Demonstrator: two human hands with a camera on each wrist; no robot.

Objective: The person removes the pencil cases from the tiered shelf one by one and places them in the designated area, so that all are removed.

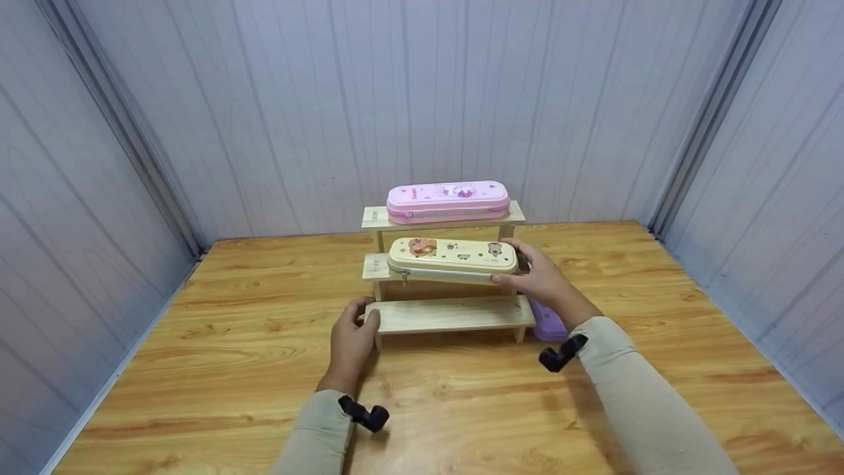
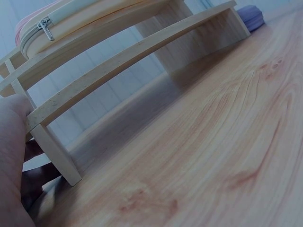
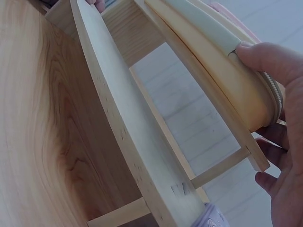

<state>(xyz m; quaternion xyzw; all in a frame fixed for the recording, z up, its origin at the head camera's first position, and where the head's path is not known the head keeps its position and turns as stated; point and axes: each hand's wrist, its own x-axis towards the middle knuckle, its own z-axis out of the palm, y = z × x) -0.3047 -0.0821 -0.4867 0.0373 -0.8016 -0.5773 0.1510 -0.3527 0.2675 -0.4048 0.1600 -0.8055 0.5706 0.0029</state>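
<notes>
A yellow zippered pencil case [image 1: 455,257] with printed cartoon animals lies along the middle step of a small three-step wooden rack [image 1: 448,315]. My right hand [image 1: 544,280] holds the case at its right end, the thumb on its front side and the fingers behind. In the right wrist view that thumb presses beside the zipper [image 3: 272,90], and the lower fingers are close to the shelf's end. At the rack's left, my left hand [image 1: 353,340] grips the end of the lowest step, its thumb at the top edge. In the left wrist view, fingers show behind the leg [image 2: 57,156].
A pink pencil case [image 1: 448,201] rests on the top step. Beside the rack's right legs, a purple case [image 1: 548,323] lies on the wooden table [image 1: 264,389], partly hidden by the rack and right arm. Pale panelled walls [image 1: 422,99] enclose the back and sides.
</notes>
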